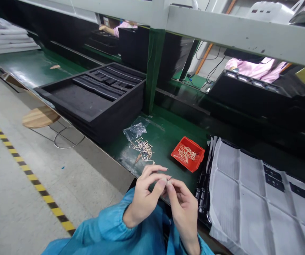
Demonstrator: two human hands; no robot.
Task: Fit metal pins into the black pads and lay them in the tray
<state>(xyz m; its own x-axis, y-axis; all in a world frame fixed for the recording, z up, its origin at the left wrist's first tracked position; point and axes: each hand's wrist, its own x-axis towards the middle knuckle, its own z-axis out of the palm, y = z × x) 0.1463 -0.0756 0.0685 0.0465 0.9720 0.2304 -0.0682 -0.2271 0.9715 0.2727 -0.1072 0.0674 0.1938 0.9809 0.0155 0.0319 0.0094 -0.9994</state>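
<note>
My left hand point(144, 196) and my right hand point(182, 207) meet at the near edge of a green workbench point(165, 136), fingertips pinched together on a tiny part too small to name. Both arms wear blue sleeves. Just beyond my hands lies a loose pile of small tan pins point(143, 148) on the bench. Right of the pile, a small red tray point(188, 154) holds more of the same pins. A crumpled clear plastic bag point(135, 129) lies behind the pile.
A stack of black foam trays point(94, 99) stands at the left of the bench. White folded sheets point(261, 187) cover black trays at the right. A green post point(152, 71) rises behind. People in pink point(253, 69) work across the bench. A wooden stool point(39, 117) stands in the aisle.
</note>
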